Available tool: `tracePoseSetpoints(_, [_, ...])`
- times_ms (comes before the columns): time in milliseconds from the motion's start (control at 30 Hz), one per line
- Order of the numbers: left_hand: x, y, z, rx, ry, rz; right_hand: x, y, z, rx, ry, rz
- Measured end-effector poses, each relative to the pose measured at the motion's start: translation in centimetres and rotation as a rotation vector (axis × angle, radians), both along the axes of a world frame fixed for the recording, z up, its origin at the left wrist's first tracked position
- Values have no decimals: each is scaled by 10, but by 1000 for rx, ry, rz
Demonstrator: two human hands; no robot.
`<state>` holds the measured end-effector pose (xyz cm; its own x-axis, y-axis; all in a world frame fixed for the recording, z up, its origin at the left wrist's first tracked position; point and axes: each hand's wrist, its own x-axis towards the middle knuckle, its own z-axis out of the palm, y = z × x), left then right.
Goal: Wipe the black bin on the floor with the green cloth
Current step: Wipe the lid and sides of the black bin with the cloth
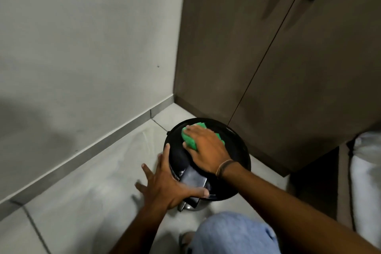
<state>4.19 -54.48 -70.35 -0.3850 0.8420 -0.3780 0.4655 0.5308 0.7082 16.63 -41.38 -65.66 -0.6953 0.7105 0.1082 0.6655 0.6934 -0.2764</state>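
Note:
The black round bin (pixel 237 146) stands on the floor in the corner, its lid closed. My right hand (pixel 208 147) lies flat on the lid and presses the green cloth (pixel 190 139) against it; the cloth sticks out past my fingers on the far and left sides. My left hand (pixel 169 181) rests against the bin's left side, fingers spread, thumb hooked over the near rim by the hinge block (pixel 193 180).
A grey wall (pixel 82 47) with a skirting strip runs along the left. Brown cupboard doors (pixel 288 68) stand right behind the bin. My knee in light jeans (pixel 233 233) is at the bottom. White fabric (pixel 367 171) sits at the right edge.

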Motion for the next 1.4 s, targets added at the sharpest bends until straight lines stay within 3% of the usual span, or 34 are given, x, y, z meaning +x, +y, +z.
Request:
tracePoseSetpoints(300, [-6,0,-8,56,50,-17,-1,-48,25,93,-316,563])
tracePoseSetpoints(533, [-20,0,5,86,35,-32,-30,-40,76,9,-578,645])
tracePoseSetpoints(767, [-18,-1,-9,-67,54,-94,-47,-54,76,-4,-686,642])
tracePoseSetpoints(933, [-15,0,-3,-49,36,-72,-38,-43,110,-41,-825,474])
tracePoseSetpoints(1033, [-23,-8,-6,-35,9,-58,7,-8,145,-293,-706,186])
tracePoseSetpoints(1133, [-22,-13,-5,-36,-3,-79,64,18,168,-359,-478,-86])
tracePoseSetpoints(1267, [-13,-7,-1,-52,-10,-90,104,28,158,-180,-368,-324])
tracePoseSetpoints(1333, [-11,-3,1,-60,-18,-90,106,24,136,18,-339,-439])
tracePoseSetpoints(1400, [-11,-1,1,-66,-15,-95,97,15,102,88,-232,-504])
